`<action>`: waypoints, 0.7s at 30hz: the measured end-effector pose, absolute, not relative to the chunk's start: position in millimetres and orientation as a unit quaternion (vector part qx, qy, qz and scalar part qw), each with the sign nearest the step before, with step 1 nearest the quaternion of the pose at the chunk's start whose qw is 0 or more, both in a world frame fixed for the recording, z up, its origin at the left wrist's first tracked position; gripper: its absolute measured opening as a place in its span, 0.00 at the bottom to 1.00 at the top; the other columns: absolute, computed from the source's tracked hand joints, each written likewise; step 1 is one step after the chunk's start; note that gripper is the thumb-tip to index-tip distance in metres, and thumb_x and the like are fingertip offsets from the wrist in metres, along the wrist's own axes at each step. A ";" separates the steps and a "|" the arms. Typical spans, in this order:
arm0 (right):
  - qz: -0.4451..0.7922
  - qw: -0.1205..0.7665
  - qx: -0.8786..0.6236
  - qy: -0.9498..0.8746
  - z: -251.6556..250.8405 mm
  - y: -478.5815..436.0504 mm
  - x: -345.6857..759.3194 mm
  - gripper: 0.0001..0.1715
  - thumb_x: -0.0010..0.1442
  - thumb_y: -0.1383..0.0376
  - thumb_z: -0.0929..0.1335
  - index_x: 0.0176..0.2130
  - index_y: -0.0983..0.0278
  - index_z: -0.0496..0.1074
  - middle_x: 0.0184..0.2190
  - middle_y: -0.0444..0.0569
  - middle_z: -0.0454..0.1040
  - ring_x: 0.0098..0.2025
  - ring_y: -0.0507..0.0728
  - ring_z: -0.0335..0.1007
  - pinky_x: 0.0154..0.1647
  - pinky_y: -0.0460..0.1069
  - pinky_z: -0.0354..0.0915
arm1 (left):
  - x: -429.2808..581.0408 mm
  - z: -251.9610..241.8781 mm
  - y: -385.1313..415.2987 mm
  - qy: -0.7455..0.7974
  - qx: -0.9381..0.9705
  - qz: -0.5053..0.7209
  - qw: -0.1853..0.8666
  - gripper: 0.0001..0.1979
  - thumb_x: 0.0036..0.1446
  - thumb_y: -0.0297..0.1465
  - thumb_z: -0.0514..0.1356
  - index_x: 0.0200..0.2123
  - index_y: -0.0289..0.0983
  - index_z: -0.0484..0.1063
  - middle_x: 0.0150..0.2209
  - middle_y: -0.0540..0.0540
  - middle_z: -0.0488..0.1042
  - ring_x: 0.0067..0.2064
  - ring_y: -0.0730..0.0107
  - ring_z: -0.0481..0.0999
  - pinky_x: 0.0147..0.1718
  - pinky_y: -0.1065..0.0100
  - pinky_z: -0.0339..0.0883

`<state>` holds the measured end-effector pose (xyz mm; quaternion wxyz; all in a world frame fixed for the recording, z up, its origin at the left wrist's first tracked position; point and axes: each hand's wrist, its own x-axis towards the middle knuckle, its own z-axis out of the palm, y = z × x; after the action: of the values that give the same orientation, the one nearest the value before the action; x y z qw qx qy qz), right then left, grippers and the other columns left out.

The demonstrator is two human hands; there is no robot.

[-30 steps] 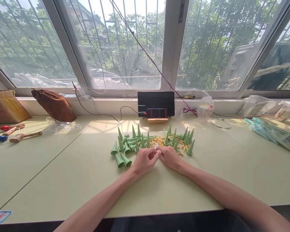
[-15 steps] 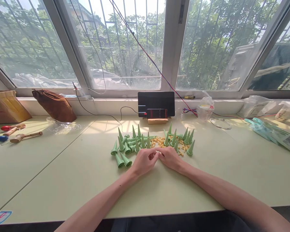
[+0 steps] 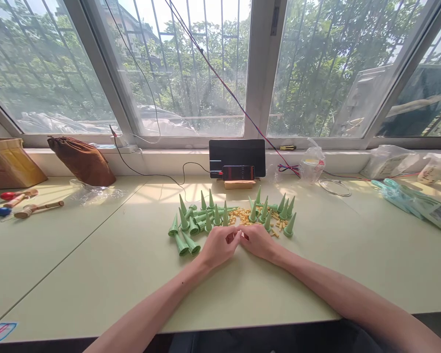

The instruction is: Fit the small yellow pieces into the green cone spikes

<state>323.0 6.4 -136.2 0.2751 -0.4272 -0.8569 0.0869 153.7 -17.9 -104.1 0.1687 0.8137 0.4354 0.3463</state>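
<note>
My left hand [image 3: 221, 245] and my right hand [image 3: 257, 240] meet fingertip to fingertip low over the table, just in front of a spread of small parts. Both have curled, pinching fingers; whatever lies between them is hidden or too small to make out. Several green plastic cone spikes [image 3: 183, 223] stand or lie beyond and left of my left hand. More green cones [image 3: 290, 224] stand upright past my right hand. Small yellowish pegs [image 3: 242, 213] lie loose among the cones, some partly covered by my hands.
A phone [image 3: 238, 172] leans on a wooden stand [image 3: 239, 185] before a dark tablet [image 3: 237, 152]. On the left lie a brown drawstring pouch [image 3: 81, 161] and wooden toys [image 3: 33, 210]. Plastic packaging [image 3: 419, 203] lies on the right, near a coiled wire [image 3: 335, 188].
Both hands stay together in the same place, with at most a very slight shift of the fingers. The cones and pegs have not moved.
</note>
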 end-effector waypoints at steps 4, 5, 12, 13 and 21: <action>0.072 0.269 -0.438 -0.855 -138.1 6.8 322.9 0.09 0.60 0.70 0.63 0.28 0.63 0.68 0.23 0.44 0.72 0.24 0.51 0.63 0.29 0.43 0.54 | 153.6 -104.8 -17.1 0.438 0.813 0.345 0.168 0.19 0.61 0.33 0.52 0.18 0.37 0.58 0.17 0.54 0.56 0.21 0.75 0.52 0.24 0.70 0.47; 0.070 0.269 -0.440 -0.854 -137.9 6.5 322.9 0.09 0.60 0.69 0.63 0.28 0.63 0.67 0.22 0.44 0.71 0.23 0.51 0.62 0.29 0.44 0.54 | 153.6 -104.6 -17.0 0.438 0.813 0.344 0.168 0.19 0.62 0.34 0.52 0.19 0.37 0.58 0.17 0.54 0.56 0.21 0.75 0.52 0.24 0.70 0.48; 0.105 0.343 -0.424 -0.831 -132.4 2.2 322.0 0.11 0.64 0.66 0.61 0.30 0.64 0.67 0.20 0.42 0.67 0.22 0.50 0.58 0.28 0.44 0.54 | 153.0 -104.2 -17.2 0.457 0.788 0.371 0.178 0.13 0.63 0.36 0.52 0.28 0.38 0.67 0.17 0.56 0.59 0.21 0.76 0.56 0.24 0.72 0.51; 0.114 0.362 -0.418 -0.825 -131.7 1.6 321.7 0.11 0.65 0.65 0.61 0.31 0.64 0.67 0.20 0.41 0.66 0.21 0.49 0.57 0.28 0.44 0.54 | 152.9 -104.3 -17.1 0.462 0.782 0.379 0.180 0.12 0.63 0.36 0.53 0.29 0.38 0.67 0.17 0.56 0.58 0.20 0.76 0.55 0.24 0.72 0.50; 0.164 0.462 -0.334 -0.805 -131.7 -0.5 321.2 0.12 0.69 0.63 0.59 0.36 0.64 0.67 0.22 0.41 0.63 0.22 0.49 0.56 0.26 0.44 0.56 | 153.8 -103.5 -15.1 0.479 0.735 0.435 0.202 0.10 0.64 0.38 0.52 0.34 0.39 0.63 0.17 0.59 0.53 0.19 0.76 0.52 0.22 0.72 0.47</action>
<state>321.2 -0.5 -131.7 0.4622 -0.3344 -0.8049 0.1635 153.8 -15.1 -103.5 0.2016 0.7351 0.4791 0.4353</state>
